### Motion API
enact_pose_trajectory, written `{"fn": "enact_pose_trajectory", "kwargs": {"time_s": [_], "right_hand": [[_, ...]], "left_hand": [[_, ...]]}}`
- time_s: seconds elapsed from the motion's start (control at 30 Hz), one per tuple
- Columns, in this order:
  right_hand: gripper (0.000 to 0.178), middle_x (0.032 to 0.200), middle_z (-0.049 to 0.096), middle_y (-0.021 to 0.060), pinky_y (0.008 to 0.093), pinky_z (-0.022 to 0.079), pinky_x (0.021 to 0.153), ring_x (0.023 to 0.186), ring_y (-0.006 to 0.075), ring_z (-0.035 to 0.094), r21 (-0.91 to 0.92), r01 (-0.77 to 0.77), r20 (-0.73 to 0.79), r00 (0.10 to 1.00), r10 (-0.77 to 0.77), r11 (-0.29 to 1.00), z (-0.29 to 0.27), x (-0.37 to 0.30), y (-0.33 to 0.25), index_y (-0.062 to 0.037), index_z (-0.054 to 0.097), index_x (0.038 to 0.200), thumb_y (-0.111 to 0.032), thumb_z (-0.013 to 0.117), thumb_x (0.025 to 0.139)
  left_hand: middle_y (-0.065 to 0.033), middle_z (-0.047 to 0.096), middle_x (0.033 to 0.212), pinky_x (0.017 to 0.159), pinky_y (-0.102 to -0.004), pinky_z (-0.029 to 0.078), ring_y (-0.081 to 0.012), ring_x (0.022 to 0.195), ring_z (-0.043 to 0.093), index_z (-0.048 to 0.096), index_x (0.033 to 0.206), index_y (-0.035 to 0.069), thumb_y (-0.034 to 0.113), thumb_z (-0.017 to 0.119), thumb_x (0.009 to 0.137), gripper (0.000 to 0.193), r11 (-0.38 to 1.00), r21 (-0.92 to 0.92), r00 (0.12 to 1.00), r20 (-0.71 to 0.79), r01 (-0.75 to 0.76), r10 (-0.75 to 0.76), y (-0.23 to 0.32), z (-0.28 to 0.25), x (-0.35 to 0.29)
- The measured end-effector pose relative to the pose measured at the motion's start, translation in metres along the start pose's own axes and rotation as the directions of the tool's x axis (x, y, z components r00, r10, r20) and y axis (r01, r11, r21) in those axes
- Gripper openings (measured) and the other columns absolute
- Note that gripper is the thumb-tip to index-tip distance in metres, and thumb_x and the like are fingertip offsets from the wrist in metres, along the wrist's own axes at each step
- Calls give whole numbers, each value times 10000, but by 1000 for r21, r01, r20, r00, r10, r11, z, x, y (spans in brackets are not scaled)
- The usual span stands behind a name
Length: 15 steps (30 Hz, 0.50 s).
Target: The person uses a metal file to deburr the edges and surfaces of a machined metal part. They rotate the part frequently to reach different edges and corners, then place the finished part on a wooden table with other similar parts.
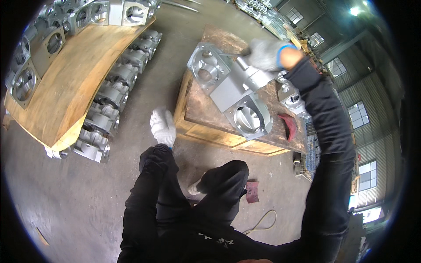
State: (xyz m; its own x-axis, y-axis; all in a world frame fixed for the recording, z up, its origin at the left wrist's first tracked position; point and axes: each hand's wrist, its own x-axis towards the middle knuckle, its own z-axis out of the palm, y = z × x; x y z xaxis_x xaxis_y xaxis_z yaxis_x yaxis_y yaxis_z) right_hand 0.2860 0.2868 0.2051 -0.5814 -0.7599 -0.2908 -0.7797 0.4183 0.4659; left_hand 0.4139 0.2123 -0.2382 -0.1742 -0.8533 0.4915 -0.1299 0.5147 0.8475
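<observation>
On the wooden-topped bench in front of me lies a large silver metal casting point(228, 90). It has a squarish flange with a round bore at each end. My right hand point(265, 53), in a grey glove with a blue cuff, is curled above the casting's far right side and blurred by motion. A thin grey bar seems to stick out from its fingers, too smeared to name. My left hand point(162, 127), in a whitish glove, hangs beside the bench's left edge, fingers loosely extended and holding nothing.
A curved red piece point(287, 127) lies on the bench's right side, near more castings point(289, 97). To the left, a plywood board point(83, 65) carries several castings, with others stacked beneath. A red plate point(252, 192) and a cable point(267, 217) are on the floor.
</observation>
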Motion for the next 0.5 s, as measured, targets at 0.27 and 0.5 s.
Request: {"fn": "enact_pose_trajectory", "kwargs": {"time_s": [0.27, 0.5], "right_hand": [[451, 1012, 717, 296, 480, 546, 874, 955, 450, 698, 86, 54, -198, 979, -36, 995, 44, 15, 21, -60, 694, 1317, -209, 539, 921], [385, 938, 714, 254, 501, 558, 834, 922, 425, 706, 283, 181, -588, 809, 21, 942, 65, -66, 49, -126, 707, 1310, -223, 556, 970]], "left_hand": [[-199, 688, 1075, 910, -482, 499, -430, 1012, 644, 641, 1131, 31, 132, 650, 958, 200, 997, 16, 997, -7, -78, 78, 6, 1, 1], [-141, 727, 1113, 966, -351, 535, -265, 1061, 701, 691, 1213, -4, 111, 650, 1007, 239, 879, -477, 983, 146, -25, 107, 109, 19, 47]]}}
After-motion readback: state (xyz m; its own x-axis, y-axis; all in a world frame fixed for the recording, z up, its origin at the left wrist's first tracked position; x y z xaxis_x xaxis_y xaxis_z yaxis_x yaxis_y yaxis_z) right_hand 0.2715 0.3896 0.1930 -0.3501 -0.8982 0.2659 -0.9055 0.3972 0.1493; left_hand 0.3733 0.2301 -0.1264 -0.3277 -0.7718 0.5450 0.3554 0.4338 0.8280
